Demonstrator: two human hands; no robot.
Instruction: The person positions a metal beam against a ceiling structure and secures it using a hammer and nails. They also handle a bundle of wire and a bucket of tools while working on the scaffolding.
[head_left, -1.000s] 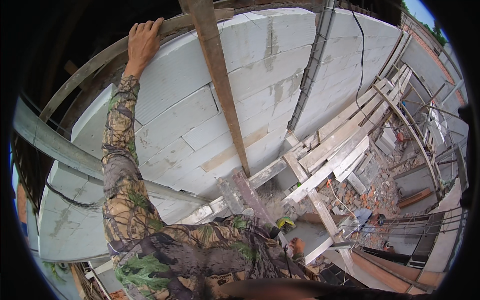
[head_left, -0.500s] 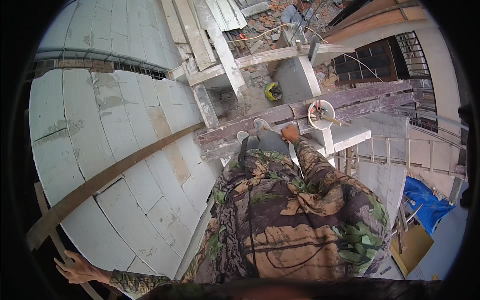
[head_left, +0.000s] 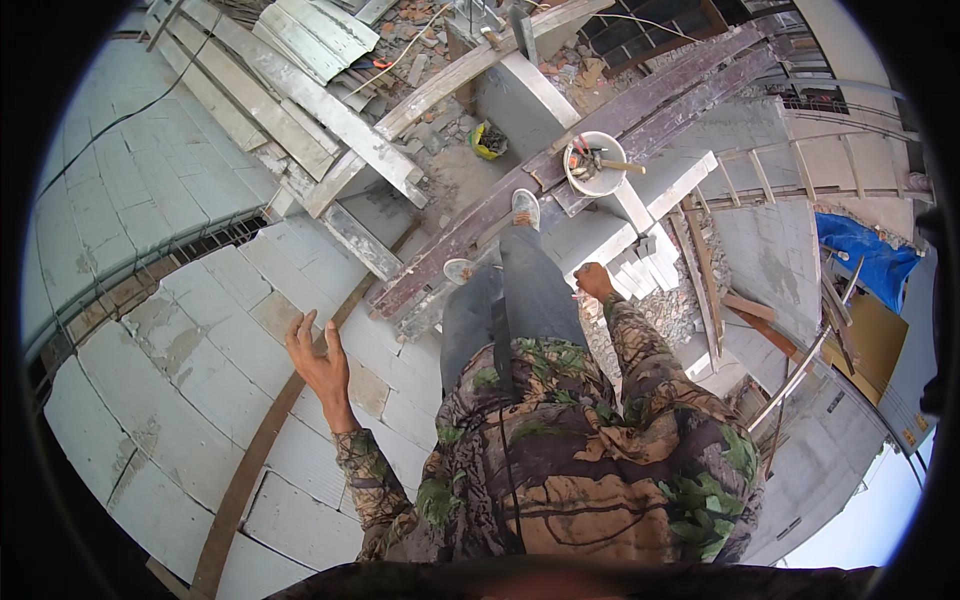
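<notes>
My left hand (head_left: 320, 362) hangs out over the pale block wall at left, fingers spread, with nothing in it. My right hand (head_left: 594, 281) is closed beside my right thigh; whatever it may hold is too small or hidden to make out. My shoes (head_left: 526, 208) rest on the stained maroon planks (head_left: 455, 238), right foot ahead of the left. Further along those planks, ahead of my right hand, stands a white bucket (head_left: 598, 191). Several hand tools lie in it, one with a wooden handle (head_left: 622, 166) sticking out over the rim.
A long narrow wooden strip (head_left: 255, 455) crosses the block wall (head_left: 180, 400). Ahead lie loose boards (head_left: 250, 95), rubble and a yellow-green bag (head_left: 488, 142) lower down. Drops open beside the planks. A wooden ladder (head_left: 800, 168) and blue tarp (head_left: 868, 255) are at right.
My left hand has swung forward and up from the lower left. My right foot has stepped ahead along the planks. The view has turned, and the bucket now appears further left and higher.
</notes>
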